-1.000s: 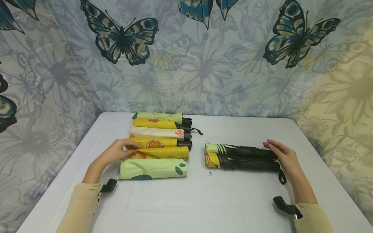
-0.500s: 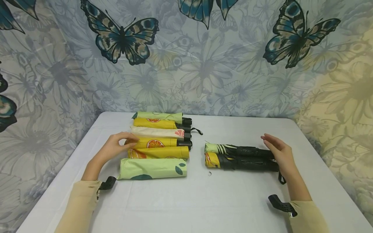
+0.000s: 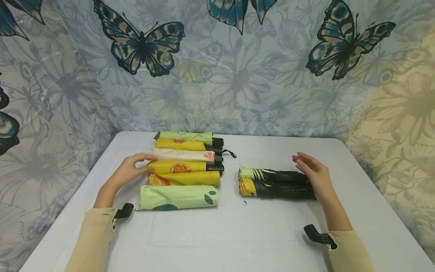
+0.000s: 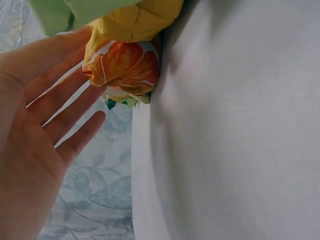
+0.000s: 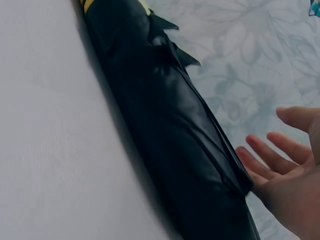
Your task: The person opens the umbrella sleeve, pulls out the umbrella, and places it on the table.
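Note:
Folded umbrellas in printed sleeves lie in a row at the left of the head view: light green in front, plain yellow, yellow with an orange slice, cream and others behind. My left hand is at the left ends of the yellow ones. In the left wrist view its fingers reach straight toward an orange-printed end; contact is hard to tell. My right hand, fingers relaxed, is beside two black folded umbrellas, one green-tipped, one yellow-tipped, hiding their right ends.
All the umbrellas lie on a table with a white cover. A black wrist strap sticks out from the left row. A tiny curled scrap lies near the yellow-tipped umbrella. Butterfly-printed cloth hangs behind the table.
My left hand has drawn back slightly left and away from me along the row's ends. My right hand has moved left over the right ends of the black umbrellas. The umbrellas remain in place.

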### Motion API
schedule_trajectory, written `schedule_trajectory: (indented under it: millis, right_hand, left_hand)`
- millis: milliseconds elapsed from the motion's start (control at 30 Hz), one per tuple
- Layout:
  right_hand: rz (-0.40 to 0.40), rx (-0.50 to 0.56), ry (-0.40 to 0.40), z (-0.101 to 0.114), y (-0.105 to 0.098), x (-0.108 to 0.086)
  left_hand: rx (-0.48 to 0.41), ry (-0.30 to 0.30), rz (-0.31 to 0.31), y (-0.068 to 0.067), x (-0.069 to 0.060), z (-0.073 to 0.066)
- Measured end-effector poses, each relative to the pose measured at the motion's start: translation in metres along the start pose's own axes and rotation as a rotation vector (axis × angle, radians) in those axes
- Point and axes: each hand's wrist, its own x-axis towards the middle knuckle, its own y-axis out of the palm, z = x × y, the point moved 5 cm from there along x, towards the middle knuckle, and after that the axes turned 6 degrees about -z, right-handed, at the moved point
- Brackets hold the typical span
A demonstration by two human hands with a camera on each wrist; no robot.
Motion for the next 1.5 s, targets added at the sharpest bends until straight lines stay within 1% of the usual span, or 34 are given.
schedule_trajectory:
  millis: [267,367,500,633,767,967,1133,1367,1500]
  right_hand:
    - [0.045,-0.071,0.03,-0.001,0.022,0.002]
    - [0.068,-0.115,0.04,-0.002,0.031,0.003]
    - [0.092,-0.201,0.046,-0.005,0.044,0.005]
    - [0.118,-0.244,0.056,-0.005,0.06,0.008]
    - [0.139,-0.238,0.073,-0.005,0.074,0.01]
    - [0.188,-0.197,0.105,-0.003,0.096,0.011]
    - [0.219,-0.175,0.129,-0.003,0.113,0.011]
    - [0.241,-0.206,0.177,-0.007,0.133,0.01]
    - [0.253,-0.208,0.199,-0.009,0.145,0.009]
  left_hand:
    - [-0.014,0.011,0.015,0.005,0.003,0.003]
    - [-0.023,0.025,0.018,0.006,0.004,0.003]
    - [-0.035,0.036,0.022,0.007,0.003,0.002]
    - [-0.054,0.037,0.029,0.007,0.002,0.0]
    - [-0.075,0.034,0.038,0.008,0.002,0.0]
    - [-0.05,0.05,0.035,0.008,0.002,0.001]
    - [-0.059,0.051,0.039,0.01,0.004,0.003]
    - [-0.051,0.067,0.028,0.011,0.003,-0.001]
    - [-0.044,0.058,0.033,0.011,0.003,-0.001]
